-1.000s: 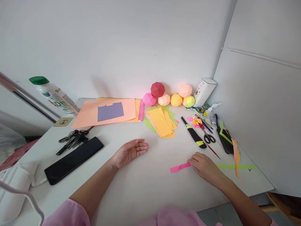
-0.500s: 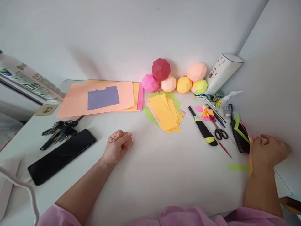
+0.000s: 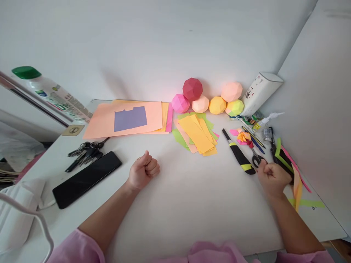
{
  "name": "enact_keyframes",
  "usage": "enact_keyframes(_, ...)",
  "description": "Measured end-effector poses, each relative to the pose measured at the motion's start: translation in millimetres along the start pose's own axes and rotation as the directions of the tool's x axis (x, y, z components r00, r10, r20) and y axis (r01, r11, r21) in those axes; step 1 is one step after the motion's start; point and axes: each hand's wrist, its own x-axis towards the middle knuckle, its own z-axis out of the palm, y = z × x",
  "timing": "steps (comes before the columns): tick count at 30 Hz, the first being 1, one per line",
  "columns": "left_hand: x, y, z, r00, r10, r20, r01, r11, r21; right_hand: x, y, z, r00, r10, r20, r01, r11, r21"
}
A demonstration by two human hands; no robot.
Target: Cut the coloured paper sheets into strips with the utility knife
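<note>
My left hand (image 3: 144,171) rests on the white table as a closed fist, thumb on top, and nothing shows in it. To its left lies a black phone (image 3: 87,179). My right hand (image 3: 274,178), also a fist with nothing visible in it, is beside the scissors (image 3: 257,160) and partly covers their handles; whether it touches them I cannot tell. A black and yellow-green utility knife (image 3: 240,156) lies just left of that fist. Between the hands, farther back, is a loose pile of yellow, peach and green paper strips (image 3: 196,133).
Several faceted paper balls (image 3: 192,89) stand along the wall. Large coloured sheets (image 3: 102,118) lie back left, near keys (image 3: 89,151) and a green-capped bottle (image 3: 63,95). Pens, a glue bottle (image 3: 267,120), a white box (image 3: 261,93) and paper scraps (image 3: 297,186) crowd the right.
My right hand has moved left from the table's right edge to beside the scissors, uncovering paper scraps. My left fist has turned, thumb now upward. The view has shifted slightly.
</note>
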Motion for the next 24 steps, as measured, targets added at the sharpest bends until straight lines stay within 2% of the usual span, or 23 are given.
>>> enact_keyframes(4, 1.5, 0.0, 2.6, 0.999, -0.015, 0.032, 0.014, 1.0, 0.028, 4.4, -34.2, 10.4, 0.979, -0.201, 0.043, 0.19, 0.965, 0.182)
enact_keyframes(7, 0.5, 1.0, 6.4, 0.999, -0.001, 0.044, -0.002, 0.999, 0.051, 21.0, -73.1, 38.5, 0.906, -0.39, 0.163, 0.318, 0.884, 0.344)
enact_keyframes(9, -1.1, 1.4, 9.0, 0.998, 0.034, 0.051, -0.037, 0.996, 0.079, 32.3, -100.4, 65.3, 0.828, -0.452, 0.331, 0.336, 0.873, 0.353)
enact_keyframes(11, -2.7, 1.1, 11.0, 0.996, 0.057, 0.07, -0.067, 0.987, 0.143, 38.3, -122.6, 92.4, 0.768, -0.377, 0.517, 0.27, 0.924, 0.272)
enact_keyframes(13, -3.8, 0.1, 12.4, 0.994, 0.065, 0.09, -0.083, 0.974, 0.212, 37.5, -136.1, 113.0, 0.764, -0.334, 0.552, 0.247, 0.942, 0.229)
enact_keyframes(15, -3.8, -1.4, 13.6, 0.993, 0.074, 0.096, -0.096, 0.962, 0.254, 32.3, -141.1, 123.5, 0.769, -0.317, 0.555, 0.243, 0.948, 0.205)
enact_keyframes(19, -1.5, -4.5, 17.3, 0.991, 0.101, 0.083, -0.123, 0.934, 0.334, 22.1, -137.1, 121.9, 0.791, -0.302, 0.532, 0.243, 0.953, 0.18)
enact_keyframes(24, 0.3, -7.8, 19.2, 0.987, 0.127, 0.103, -0.156, 0.924, 0.349, 20.9, -131.9, 116.5, 0.818, -0.253, 0.516, 0.2, 0.967, 0.156)
